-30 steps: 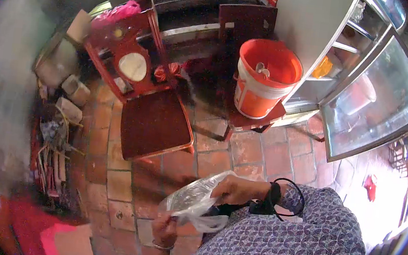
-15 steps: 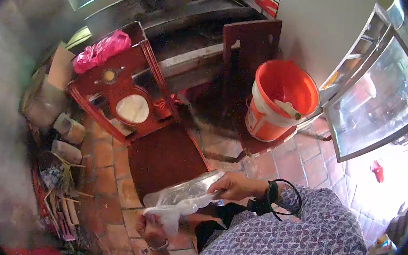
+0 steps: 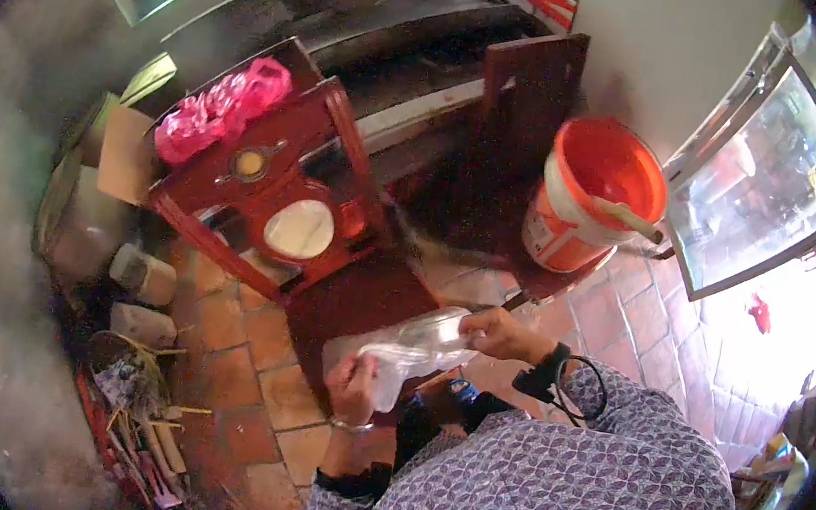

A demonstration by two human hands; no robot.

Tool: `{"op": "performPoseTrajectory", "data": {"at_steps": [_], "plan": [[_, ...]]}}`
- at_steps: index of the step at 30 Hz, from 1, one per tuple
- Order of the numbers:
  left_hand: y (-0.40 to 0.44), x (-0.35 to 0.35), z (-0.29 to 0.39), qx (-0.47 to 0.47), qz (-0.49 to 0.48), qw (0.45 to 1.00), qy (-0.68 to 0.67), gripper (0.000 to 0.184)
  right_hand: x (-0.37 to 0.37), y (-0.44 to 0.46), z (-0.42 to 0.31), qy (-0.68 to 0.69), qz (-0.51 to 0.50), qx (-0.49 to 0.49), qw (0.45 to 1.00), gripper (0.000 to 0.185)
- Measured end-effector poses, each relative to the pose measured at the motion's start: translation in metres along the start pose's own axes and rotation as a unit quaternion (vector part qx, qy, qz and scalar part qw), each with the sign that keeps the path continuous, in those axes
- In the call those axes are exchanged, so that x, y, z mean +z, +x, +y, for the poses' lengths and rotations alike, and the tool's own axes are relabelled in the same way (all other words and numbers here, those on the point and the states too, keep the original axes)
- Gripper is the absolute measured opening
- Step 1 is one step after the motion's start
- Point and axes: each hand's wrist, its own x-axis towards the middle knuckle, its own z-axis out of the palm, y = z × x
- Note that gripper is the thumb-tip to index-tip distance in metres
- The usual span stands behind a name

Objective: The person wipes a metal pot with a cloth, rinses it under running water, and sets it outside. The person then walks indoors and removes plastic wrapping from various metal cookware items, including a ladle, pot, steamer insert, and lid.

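Between my two hands stretches a clear plastic bag (image 3: 407,349), crumpled and see-through. My left hand (image 3: 351,388) is closed on its left end, and my right hand (image 3: 497,334) pinches the right end. Behind the bag stands a dark red wooden chair (image 3: 363,295), its seat partly covered by the plastic. The chair's carved back holds a pale oval inlay (image 3: 300,229). Over the top of that back lies a bright pink plastic bag (image 3: 225,111).
An orange bucket (image 3: 556,234) with a pale tool across its rim stands on another dark wooden chair (image 3: 529,77). A glass-paned frame (image 3: 773,186) leans open at right. Firewood sticks (image 3: 150,447) and a cardboard piece (image 3: 128,153) sit along the left wall.
Both hands have moved up and to the right with the clear bag, which is now held more level. The view has shifted, and the left forearm shows more.
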Motion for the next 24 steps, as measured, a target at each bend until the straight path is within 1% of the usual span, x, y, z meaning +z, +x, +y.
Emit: {"op": "performPoseTrajectory", "data": {"at_steps": [1,3,4,5,6,7,9,10,11,13,15,16,17,19,20,21,22,23,24], "plan": [[0.005,0.001,0.002,-0.016,-0.019,1.000,-0.017,0.017,0.005,0.004,-0.006,0.005,-0.004,0.000,1.000,0.013],[0.000,0.003,-0.004,-0.081,-0.063,0.995,-0.006,0.016,0.013,-0.003,-0.015,-0.082,0.006,0.026,0.996,0.011],[0.001,0.003,-0.004,-0.085,-0.061,0.994,-0.005,0.016,0.020,-0.003,-0.006,-0.094,0.007,-0.005,0.996,0.015],[0.003,0.003,0.005,-0.078,-0.086,0.993,-0.006,0.016,0.025,-0.004,-0.005,-0.093,0.005,-0.005,0.996,0.015],[0.005,0.003,0.014,-0.071,-0.109,0.991,-0.006,0.017,0.031,-0.005,-0.004,-0.095,0.012,0.012,0.995,0.015],[0.008,0.003,0.022,-0.072,-0.100,0.992,-0.005,0.017,0.036,-0.004,-0.003,-0.099,0.016,0.026,0.995,0.015],[0.017,0.001,0.033,-0.122,-0.183,0.975,0.025,0.016,0.042,-0.001,-0.010,-0.143,-0.003,0.038,0.989,0.031],[0.012,0.000,0.009,0.007,-0.202,0.977,0.064,0.014,0.046,-0.001,-0.013,-0.157,-0.011,0.024,0.987,0.034],[0.008,0.001,-0.015,0.133,-0.218,0.961,0.108,0.013,0.051,-0.001,-0.012,-0.170,-0.019,0.010,0.985,0.037],[0.009,0.006,0.000,-0.030,-0.240,0.970,0.030,0.014,0.069,-0.005,0.007,-0.160,-0.012,-0.024,0.987,0.041],[0.009,0.013,-0.010,0.080,-0.237,0.968,0.032,0.016,0.073,-0.001,-0.003,-0.251,-0.132,0.100,0.954,0.044],[0.007,0.014,-0.010,0.105,-0.236,0.965,0.051,0.017,0.081,-0.005,0.014,-0.231,-0.123,0.061,0.963,0.047],[0.017,0.019,-0.012,0.108,-0.220,0.968,0.051,0.017,0.087,-0.010,0.049,-0.293,-0.081,-0.011,0.953,0.045],[0.035,0.025,-0.019,0.163,-0.297,0.936,0.094,0.017,0.082,-0.012,0.078,-0.332,-0.035,-0.044,0.941,0.039],[0.014,0.010,-0.012,0.164,-0.282,0.943,0.072,0.017,0.092,-0.023,0.062,-0.335,-0.051,-0.061,0.939,0.039],[0.017,0.006,-0.004,0.161,-0.264,0.948,0.074,0.017,0.080,-0.027,0.041,-0.292,-0.070,0.060,0.952,0.033],[0.019,0.000,0.005,0.129,-0.291,0.944,0.091,0.018,0.074,-0.027,0.030,-0.247,-0.087,0.183,0.948,0.027],[0.009,-0.010,0.009,0.099,-0.317,0.937,0.106,0.019,0.078,-0.038,0.034,-0.254,-0.097,0.173,0.947,0.027],[0.011,-0.006,-0.008,0.150,-0.303,0.937,0.088,0.019,0.071,-0.051,0.048,-0.233,-0.048,0.099,0.966,0.023]]}}
